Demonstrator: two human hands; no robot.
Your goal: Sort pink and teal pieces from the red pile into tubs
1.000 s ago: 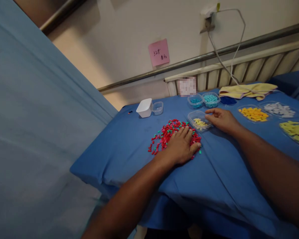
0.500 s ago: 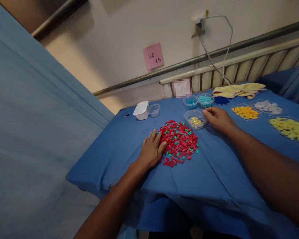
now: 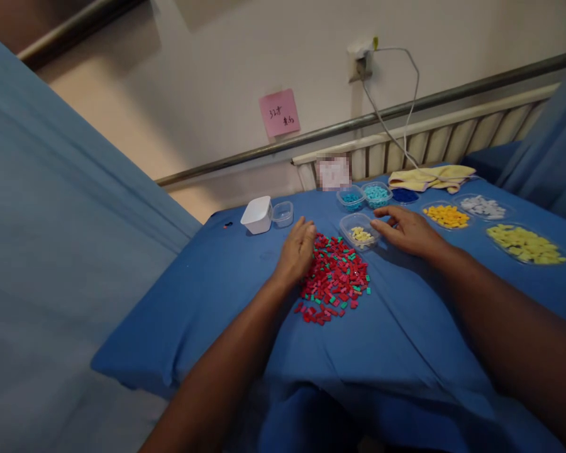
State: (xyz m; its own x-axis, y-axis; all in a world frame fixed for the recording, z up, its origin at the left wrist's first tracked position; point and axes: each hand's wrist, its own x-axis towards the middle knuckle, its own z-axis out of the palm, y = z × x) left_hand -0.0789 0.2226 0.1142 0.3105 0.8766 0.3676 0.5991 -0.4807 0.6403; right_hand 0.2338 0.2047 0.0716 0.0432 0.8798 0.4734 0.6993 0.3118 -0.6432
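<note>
Red pile (image 3: pixel 337 280): lying centre, green mixed in.
Left hand (image 3: pixel 298 250): curling on its edge; grasp unclear.
Right hand (image 3: pixel 405 231): resting slack beside near-empty tub (image 3: pixel 343 224).

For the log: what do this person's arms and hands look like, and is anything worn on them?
The left forearm and right forearm are bare, with no sleeve reaching into view. The left hand and right hand wear no gloves. No watch, bracelet or ring shows on the wrists or the visible fingers, and no tape or markings can be seen.
</note>
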